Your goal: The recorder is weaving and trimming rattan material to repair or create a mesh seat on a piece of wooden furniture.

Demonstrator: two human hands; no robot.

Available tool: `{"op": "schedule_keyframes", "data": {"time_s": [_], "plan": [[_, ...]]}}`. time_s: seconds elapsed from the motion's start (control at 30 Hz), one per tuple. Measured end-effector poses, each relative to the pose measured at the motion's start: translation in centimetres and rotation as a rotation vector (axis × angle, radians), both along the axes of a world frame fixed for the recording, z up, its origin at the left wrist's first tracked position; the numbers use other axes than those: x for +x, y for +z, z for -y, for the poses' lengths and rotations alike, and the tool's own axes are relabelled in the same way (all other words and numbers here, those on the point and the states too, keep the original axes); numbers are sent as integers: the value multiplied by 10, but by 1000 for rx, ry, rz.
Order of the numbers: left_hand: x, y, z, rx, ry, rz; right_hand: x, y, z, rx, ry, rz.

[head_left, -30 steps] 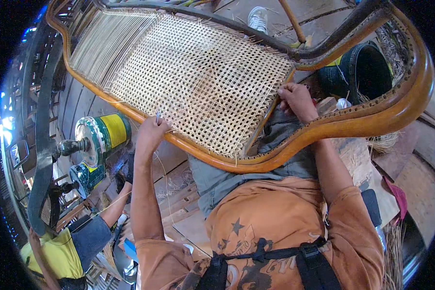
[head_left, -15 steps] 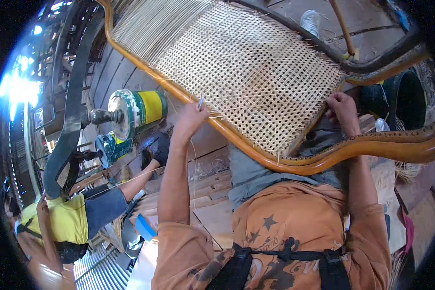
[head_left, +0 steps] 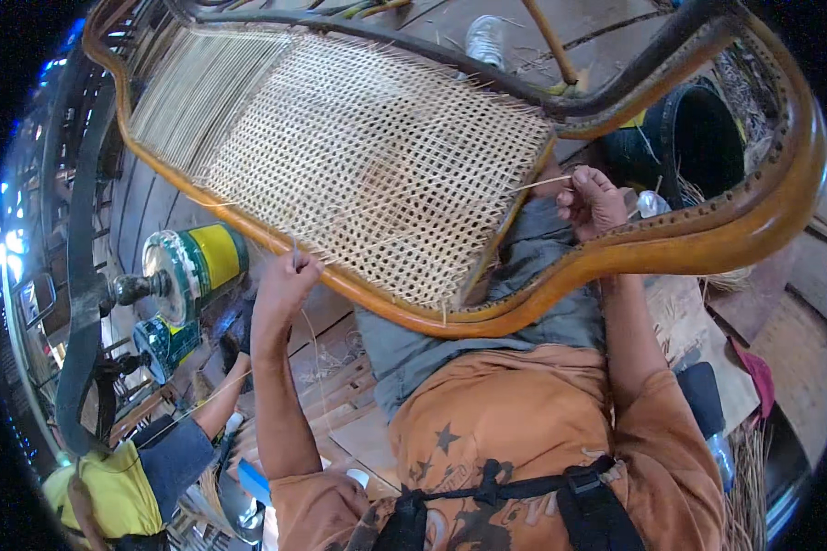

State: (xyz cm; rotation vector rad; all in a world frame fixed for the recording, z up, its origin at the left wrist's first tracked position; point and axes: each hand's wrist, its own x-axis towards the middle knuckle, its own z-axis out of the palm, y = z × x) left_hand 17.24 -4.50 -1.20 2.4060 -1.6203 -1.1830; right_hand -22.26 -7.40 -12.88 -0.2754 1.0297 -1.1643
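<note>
Cane webbing (head_left: 368,174) spans a curved, honey-brown wooden frame (head_left: 413,319) right in front of the person, its right end above their grey trousers (head_left: 400,358); much of it is an airy lattice, while toward the far left only parallel strands (head_left: 198,101) run across. From where I stand, the right hand (head_left: 594,204) has thumb and fingers pinched on a pale cane strand (head_left: 544,185) that runs straight out from the lattice's right edge. The left hand (head_left: 287,280) sits at the near rail, fingers closed round a small grey tool (head_left: 295,254) whose kind I cannot make out. Green-and-yellow buckets (head_left: 216,255) are off to the left, and a co-worker in a yellow shirt (head_left: 119,491) is at lower left
</note>
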Motion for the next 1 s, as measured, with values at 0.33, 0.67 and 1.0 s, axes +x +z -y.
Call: {"op": "schedule_keyframes", "data": {"time_s": [0.33, 0.67, 1.0], "plan": [[-22, 19, -4, 118, 257, -275, -18, -10, -13, 98, -119, -22], [-25, 26, -10, 100, 239, -334, -16, -16, -19, 85, -157, -48], [-32, 30, -9, 110, 229, -301, -22, -20, -20, 17, -128, 15]]}}
